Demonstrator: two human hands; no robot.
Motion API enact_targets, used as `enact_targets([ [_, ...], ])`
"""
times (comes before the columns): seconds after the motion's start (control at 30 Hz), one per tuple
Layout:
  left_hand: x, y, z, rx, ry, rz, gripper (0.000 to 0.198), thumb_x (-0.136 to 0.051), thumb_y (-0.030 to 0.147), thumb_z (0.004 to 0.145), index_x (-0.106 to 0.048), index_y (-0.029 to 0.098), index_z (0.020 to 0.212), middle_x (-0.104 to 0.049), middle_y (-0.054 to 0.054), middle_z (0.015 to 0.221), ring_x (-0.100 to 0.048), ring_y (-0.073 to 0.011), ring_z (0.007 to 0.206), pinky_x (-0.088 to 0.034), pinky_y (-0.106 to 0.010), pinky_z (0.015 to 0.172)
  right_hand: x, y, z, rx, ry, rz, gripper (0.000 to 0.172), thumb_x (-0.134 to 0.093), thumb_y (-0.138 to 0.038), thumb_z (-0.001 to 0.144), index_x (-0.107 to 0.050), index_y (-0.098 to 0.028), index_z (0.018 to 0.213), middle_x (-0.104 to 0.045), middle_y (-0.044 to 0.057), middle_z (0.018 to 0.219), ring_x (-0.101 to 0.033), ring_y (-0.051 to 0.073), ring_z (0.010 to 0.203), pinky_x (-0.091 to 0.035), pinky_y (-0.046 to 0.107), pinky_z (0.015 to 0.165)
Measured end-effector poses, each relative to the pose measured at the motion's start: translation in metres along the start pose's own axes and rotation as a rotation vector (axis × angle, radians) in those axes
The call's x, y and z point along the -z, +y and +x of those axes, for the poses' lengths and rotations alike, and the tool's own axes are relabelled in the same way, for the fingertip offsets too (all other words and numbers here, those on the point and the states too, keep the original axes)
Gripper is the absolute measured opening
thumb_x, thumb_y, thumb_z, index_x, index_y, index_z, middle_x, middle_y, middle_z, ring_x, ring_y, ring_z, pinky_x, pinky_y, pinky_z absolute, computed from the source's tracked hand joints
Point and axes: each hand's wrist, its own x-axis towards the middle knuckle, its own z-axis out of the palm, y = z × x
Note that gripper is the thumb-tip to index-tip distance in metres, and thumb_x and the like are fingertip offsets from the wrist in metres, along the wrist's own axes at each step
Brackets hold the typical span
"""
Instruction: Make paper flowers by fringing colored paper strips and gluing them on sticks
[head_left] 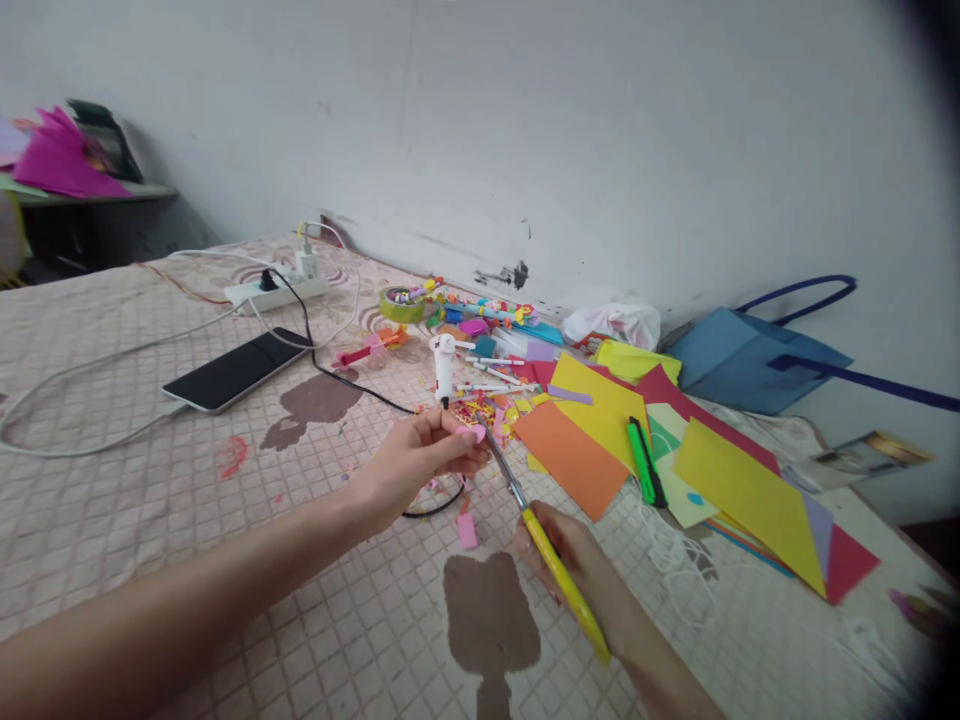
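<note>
My left hand (pixel 435 447) pinches a small piece of pink paper (pixel 475 432) between thumb and fingers. My right hand (pixel 559 545) is wrapped round a pair of scissors (pixel 566 580) with yellow handles, and their blades reach up to the pink paper's right edge. Just beyond my left hand stands a white glue gun (pixel 444 365) with a black cord. Colourful paper scraps (pixel 491 412) lie scattered behind the blade tips. Nearer to me, a pink paper rectangle (pixel 466 531) rests on the patterned cloth, between my two hands.
Coloured paper sheets (pixel 574 452), a green box cutter (pixel 645 460) and white string (pixel 679 560) lie to the right. A blue bag (pixel 754 360) leans near the wall. On the left are a tablet-like black device (pixel 238 368), a power strip (pixel 277 293) and cables. Green tape (pixel 401 306) sits behind.
</note>
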Motion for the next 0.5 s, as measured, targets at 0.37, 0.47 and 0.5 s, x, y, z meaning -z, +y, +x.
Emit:
enact_targets([
  [0.37, 0.0032, 0.0071, 0.003, 0.029, -0.038, 0.035, 0.023, -0.069, 0.03, 0.074, -0.053, 0.013, 0.073, -0.069, -0.005, 0.076, -0.065, -0.0118, 0.07, -0.051, -0.025, 0.07, 0.0015, 0.0039, -0.0007, -0.008, 0.0, 0.029, 0.033, -0.052, -0.044, 0.079, -0.038, -0.021, 0.06, -0.035, -0.007, 0.05, -0.03, 0.008, 0.044, -0.023, 0.021, 0.04],
  [0.47, 0.0039, 0.0097, 0.0033, 0.038, -0.049, 0.044, 0.023, -0.069, 0.029, 0.073, -0.052, 0.013, 0.071, -0.069, -0.005, 0.074, -0.065, -0.0123, 0.07, -0.051, -0.026, 0.07, 0.0013, 0.0049, -0.0008, -0.008, -0.003, 0.03, 0.032, -0.052, -0.043, 0.08, -0.039, -0.021, 0.061, -0.034, -0.007, 0.05, -0.029, 0.008, 0.043, -0.022, 0.02, 0.039],
  [0.5, 0.0043, 0.01, 0.0036, 0.041, -0.052, 0.045, 0.023, -0.069, 0.029, 0.073, -0.052, 0.013, 0.071, -0.069, -0.006, 0.075, -0.065, -0.0126, 0.071, -0.051, -0.026, 0.07, 0.0012, 0.005, -0.0009, -0.005, 0.001, 0.034, 0.032, -0.051, -0.043, 0.08, -0.039, -0.021, 0.061, -0.035, -0.007, 0.049, -0.03, 0.008, 0.043, -0.023, 0.02, 0.038],
])
